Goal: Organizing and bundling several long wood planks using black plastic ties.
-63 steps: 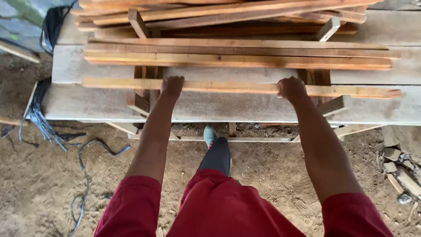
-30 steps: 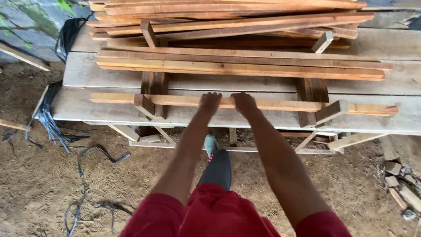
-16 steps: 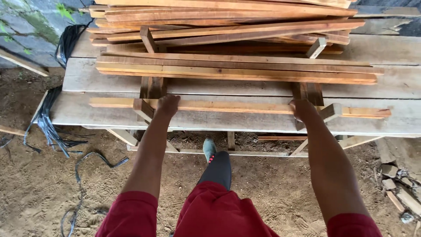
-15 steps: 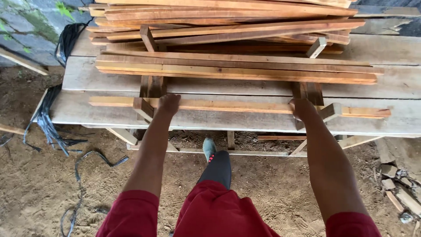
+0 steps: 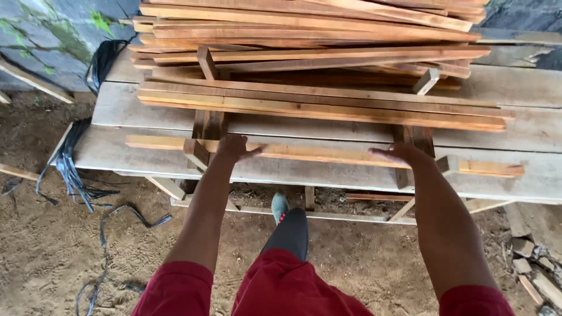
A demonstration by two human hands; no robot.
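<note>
1. I see a workbench (image 5: 328, 175) made of broad pale planks laid side by side, standing on sandy ground (image 5: 76, 251).
2. Nearest me on the bench lies a single thin wooden strip (image 5: 328, 155), set lengthwise.
3. Behind it lies a pair of long reddish battens (image 5: 322, 105), side by side.
4. At the far edge a loose pile of slats (image 5: 304, 32) rests, some crossing at angles.

Top edge crops the stacked slats (image 5: 304, 23).
</note>
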